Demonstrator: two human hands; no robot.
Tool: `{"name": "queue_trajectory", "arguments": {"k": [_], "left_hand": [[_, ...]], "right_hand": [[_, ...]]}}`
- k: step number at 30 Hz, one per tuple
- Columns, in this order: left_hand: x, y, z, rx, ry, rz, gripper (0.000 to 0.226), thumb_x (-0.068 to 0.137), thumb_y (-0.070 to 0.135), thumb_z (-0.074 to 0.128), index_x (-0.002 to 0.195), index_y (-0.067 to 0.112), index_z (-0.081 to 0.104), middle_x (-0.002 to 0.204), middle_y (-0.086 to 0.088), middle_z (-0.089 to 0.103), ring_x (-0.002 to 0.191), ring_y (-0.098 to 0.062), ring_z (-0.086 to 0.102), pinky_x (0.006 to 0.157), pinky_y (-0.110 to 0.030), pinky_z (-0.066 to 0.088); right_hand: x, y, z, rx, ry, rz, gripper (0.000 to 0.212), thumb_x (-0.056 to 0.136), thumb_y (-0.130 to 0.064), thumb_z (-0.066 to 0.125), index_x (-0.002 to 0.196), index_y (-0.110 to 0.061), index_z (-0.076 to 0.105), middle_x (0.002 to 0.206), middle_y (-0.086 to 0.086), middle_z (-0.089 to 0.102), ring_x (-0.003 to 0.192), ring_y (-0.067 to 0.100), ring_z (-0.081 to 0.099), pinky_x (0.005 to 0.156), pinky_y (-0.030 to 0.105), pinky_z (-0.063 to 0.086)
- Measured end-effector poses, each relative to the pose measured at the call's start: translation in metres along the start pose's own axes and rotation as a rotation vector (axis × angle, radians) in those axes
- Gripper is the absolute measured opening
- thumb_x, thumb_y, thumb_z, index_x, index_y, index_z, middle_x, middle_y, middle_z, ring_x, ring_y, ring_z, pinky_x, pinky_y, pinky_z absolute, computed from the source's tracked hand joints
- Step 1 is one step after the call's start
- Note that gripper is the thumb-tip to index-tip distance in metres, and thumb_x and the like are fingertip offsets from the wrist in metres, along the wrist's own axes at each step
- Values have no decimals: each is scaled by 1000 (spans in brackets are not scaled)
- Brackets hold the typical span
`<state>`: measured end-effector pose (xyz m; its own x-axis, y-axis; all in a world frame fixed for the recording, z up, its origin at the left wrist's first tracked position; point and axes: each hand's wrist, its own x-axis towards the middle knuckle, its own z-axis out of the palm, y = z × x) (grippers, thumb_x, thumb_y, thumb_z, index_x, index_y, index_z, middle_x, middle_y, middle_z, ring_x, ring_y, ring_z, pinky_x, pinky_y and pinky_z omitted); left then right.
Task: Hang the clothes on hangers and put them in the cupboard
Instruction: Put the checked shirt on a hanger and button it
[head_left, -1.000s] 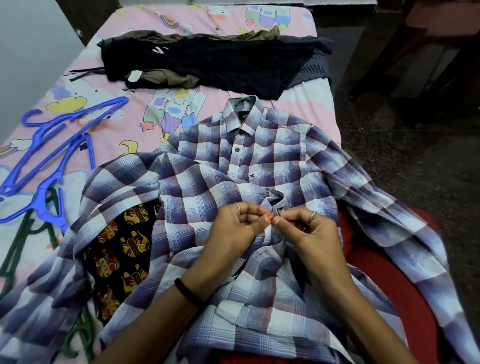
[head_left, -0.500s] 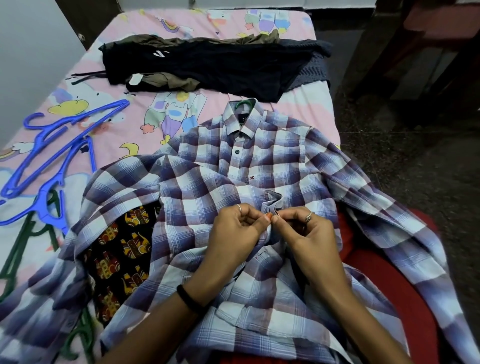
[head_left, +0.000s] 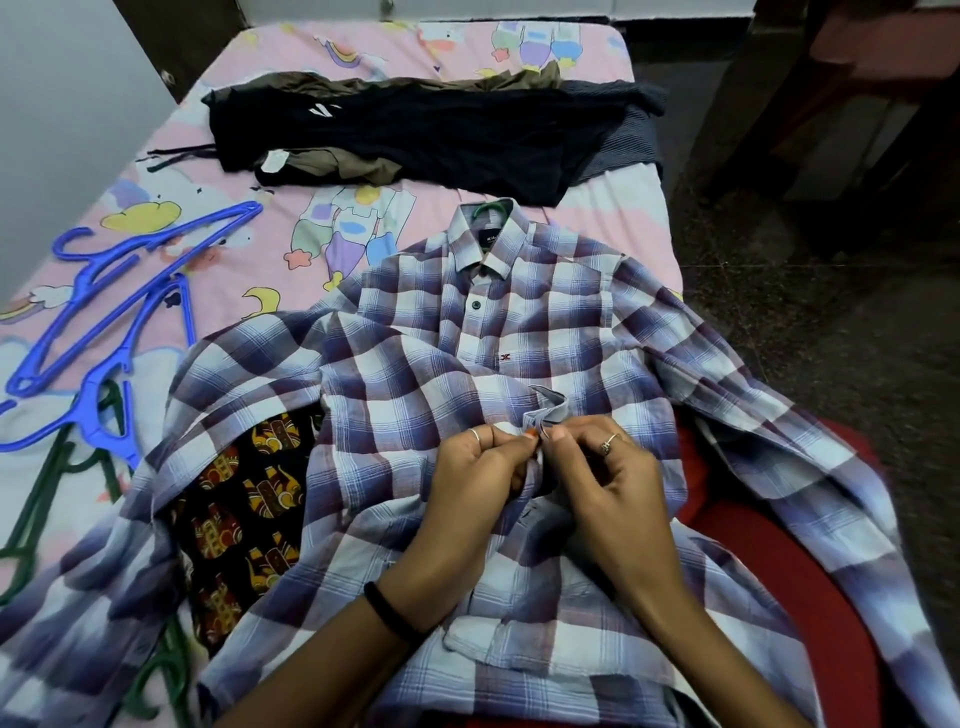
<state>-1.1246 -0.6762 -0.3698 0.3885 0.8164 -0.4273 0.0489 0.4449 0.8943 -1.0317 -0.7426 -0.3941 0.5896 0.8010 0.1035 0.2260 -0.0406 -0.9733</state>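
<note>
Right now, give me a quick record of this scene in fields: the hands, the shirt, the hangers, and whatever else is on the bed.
left hand: pinches the shirt's front placket
right hand: pinches the same placket, fingertips meeting the left's
checked shirt: spread front up on the bed, top button done, green hanger hook showing at the collar
blue hangers: loose on the sheet, to the left
green hangers: at the left edge, partly under the shirt sleeve
dark clothes pile: across the far end of the bed
printed black cloth: under the shirt's left side
bedsheet: pink, cartoon print
</note>
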Motion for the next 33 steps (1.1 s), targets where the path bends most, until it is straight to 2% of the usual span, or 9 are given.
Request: {"name": "queue_trajectory", "arguments": {"k": [3,4,9,11,16,20,24,29,33], "left_hand": [[2,2,-3,68,-16,31,28,90,3,61,62,7,54,47,2,43,42,-4,37,43,-13,33],[2,4,-4,88,-26,45,30,89,4,61,61,9,54,46,4,44,42,-3,37,44,-12,34],[2,10,-5,159,-39,93,33,89,9,65,59,12,52,45,7,42,42,-3,35,44,-13,33],[2,10,-4,174,-39,100,32,89,9,65,59,12,53,44,8,44,41,-2,36,44,-13,33],[3,7,-7,218,-38,112,24,88,5,65,64,7,60,46,7,52,43,-1,43,48,-13,37],[5,6,-10,216,-57,94,26,88,1,63,62,8,61,45,9,53,43,1,47,48,-11,39],[8,3,-13,180,-43,74,24,87,-1,63,63,5,62,47,3,52,45,-4,44,49,-13,39],[8,-4,-16,148,-26,87,20,87,-1,62,67,3,63,52,0,51,49,-6,43,52,-14,39],[8,-9,-16,120,-21,83,23,89,2,60,67,6,65,58,-3,55,57,-9,45,58,-19,41]], "right_hand": [[7,0,-4,317,-60,262,48,85,-43,66,70,2,57,72,22,53,73,23,51,72,39,42],[9,-1,-7,435,-88,348,50,84,-42,68,70,5,56,71,21,53,73,25,49,72,41,41],[15,-7,-17,610,-179,482,17,76,-13,68,79,3,68,78,23,67,68,26,62,65,31,55],[15,-8,-18,620,-189,499,17,72,-8,67,85,2,70,83,22,71,71,24,69,67,29,58],[18,-7,-18,458,-204,473,5,79,-2,69,82,-4,71,81,20,72,72,24,68,67,29,57],[24,-8,-18,157,-264,390,8,86,-4,68,83,-11,70,77,18,68,70,20,58,68,32,50],[27,-8,-16,-102,-297,278,10,86,-12,70,80,-20,67,76,1,71,68,10,62,70,30,51],[26,-8,-12,-149,-270,256,11,85,-14,71,78,-21,66,64,-9,66,54,-2,55,57,15,41],[25,-8,-11,-148,-249,271,12,84,-13,70,76,-20,65,58,-10,64,49,-3,52,53,15,40]]}}
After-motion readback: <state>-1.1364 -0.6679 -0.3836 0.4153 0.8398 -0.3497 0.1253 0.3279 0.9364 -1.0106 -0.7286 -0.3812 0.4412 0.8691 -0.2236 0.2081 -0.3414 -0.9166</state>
